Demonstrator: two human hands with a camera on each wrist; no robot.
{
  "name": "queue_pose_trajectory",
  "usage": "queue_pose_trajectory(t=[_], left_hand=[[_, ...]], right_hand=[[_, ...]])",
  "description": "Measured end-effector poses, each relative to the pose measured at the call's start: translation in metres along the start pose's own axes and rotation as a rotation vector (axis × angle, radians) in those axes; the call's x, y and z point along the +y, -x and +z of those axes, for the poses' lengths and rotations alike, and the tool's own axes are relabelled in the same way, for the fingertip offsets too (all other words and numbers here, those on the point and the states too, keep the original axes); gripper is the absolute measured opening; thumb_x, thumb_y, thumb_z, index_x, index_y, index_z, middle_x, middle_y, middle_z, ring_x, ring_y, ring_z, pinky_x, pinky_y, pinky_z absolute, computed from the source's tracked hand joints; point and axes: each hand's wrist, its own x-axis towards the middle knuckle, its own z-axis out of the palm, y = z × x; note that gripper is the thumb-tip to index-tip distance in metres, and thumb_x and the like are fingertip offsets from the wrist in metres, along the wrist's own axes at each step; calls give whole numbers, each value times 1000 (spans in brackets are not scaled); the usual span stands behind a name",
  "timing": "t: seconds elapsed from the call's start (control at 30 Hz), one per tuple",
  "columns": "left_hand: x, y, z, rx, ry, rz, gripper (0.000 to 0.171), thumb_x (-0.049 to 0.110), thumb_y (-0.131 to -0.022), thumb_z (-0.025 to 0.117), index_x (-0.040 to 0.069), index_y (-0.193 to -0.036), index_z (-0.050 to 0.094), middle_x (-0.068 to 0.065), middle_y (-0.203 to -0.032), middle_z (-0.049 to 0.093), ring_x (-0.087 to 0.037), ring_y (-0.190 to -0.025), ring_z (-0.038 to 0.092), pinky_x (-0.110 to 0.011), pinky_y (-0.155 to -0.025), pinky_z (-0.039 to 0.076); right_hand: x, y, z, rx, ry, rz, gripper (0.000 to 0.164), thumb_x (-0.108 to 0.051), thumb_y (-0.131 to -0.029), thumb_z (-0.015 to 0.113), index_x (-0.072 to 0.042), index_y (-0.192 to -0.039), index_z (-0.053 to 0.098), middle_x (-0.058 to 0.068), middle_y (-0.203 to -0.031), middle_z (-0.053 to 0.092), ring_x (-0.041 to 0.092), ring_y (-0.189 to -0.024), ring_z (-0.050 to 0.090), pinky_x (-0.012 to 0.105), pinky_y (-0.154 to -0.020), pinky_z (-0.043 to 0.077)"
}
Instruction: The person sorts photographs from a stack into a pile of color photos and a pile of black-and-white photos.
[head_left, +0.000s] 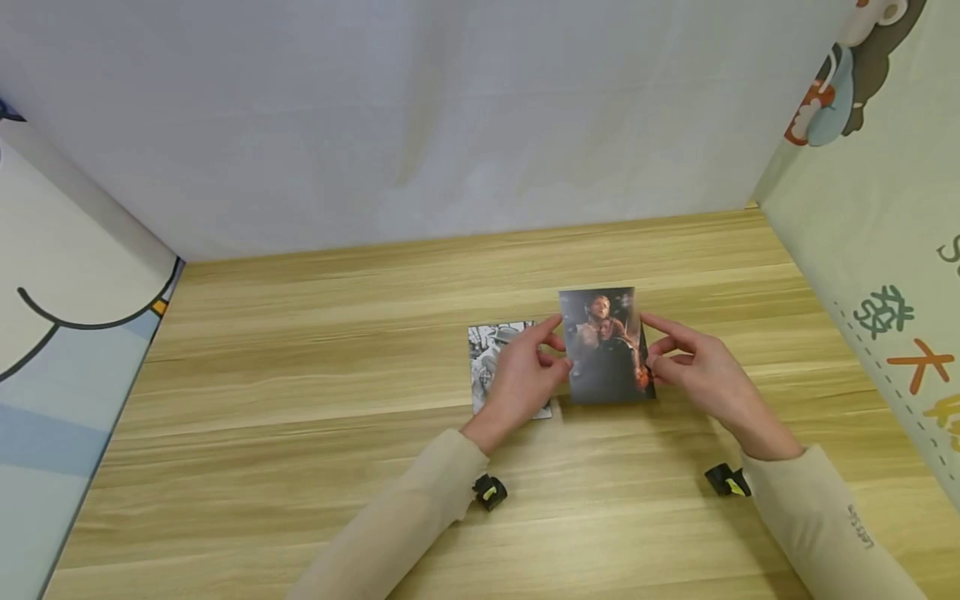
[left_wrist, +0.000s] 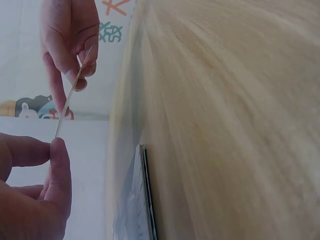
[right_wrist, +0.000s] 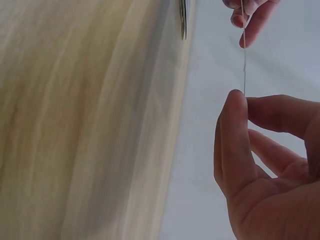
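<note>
A dark photo card (head_left: 604,350) showing two figures is held up above the table between both hands. My left hand (head_left: 525,367) pinches its left edge, and my right hand (head_left: 693,367) pinches the right edge between thumb and fingers. Both wrist views show the card (left_wrist: 75,82) edge-on as a thin line, raised off the wood. Partly beneath my left hand in the head view lies a black-and-white picture card (head_left: 483,350), on the table. From the left wrist this appears as a thin stack of cards (left_wrist: 142,200) with several layered edges.
The wood-grain table (head_left: 300,375) runs back to a pale cloth wall (head_left: 375,125). Printed side panels stand left (head_left: 67,250) and right (head_left: 862,217). Small black clips (head_left: 490,492) show by the sleeves.
</note>
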Motion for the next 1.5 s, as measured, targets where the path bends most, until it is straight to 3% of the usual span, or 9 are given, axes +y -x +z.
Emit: queue_pose_trajectory(t=[0.8, 1.0, 1.5], left_hand=[[-6, -14, 10, -75, -141, -44, 69, -1, -91, 71, 3, -154, 46, -5, -108, 67, -12, -86, 68, -19, -69, 56], [-7, -18, 12, -106, -182, -44, 70, -2, -91, 72, -2, -154, 43, -8, -107, 67, -16, -88, 69, -20, -71, 57], [-4, -16, 28, -115, -322, -63, 68, 0, -90, 73, -6, -152, 44, -10, -107, 70, -15, -85, 71, -18, -68, 56]], right_hand=[[11, -9, -5, -51, 102, 46, 60, -2, -100, 56, 0, -158, 39, 21, -110, 64, 14, -87, 70, 27, -77, 61], [14, -13, -6, -52, 163, 36, 59, -1, -99, 58, 5, -155, 40, 21, -107, 66, 16, -85, 67, 23, -68, 56], [25, -12, -11, -95, 197, 13, 59, 4, -96, 56, 8, -153, 41, 20, -103, 66, 18, -82, 67, 23, -69, 58]])
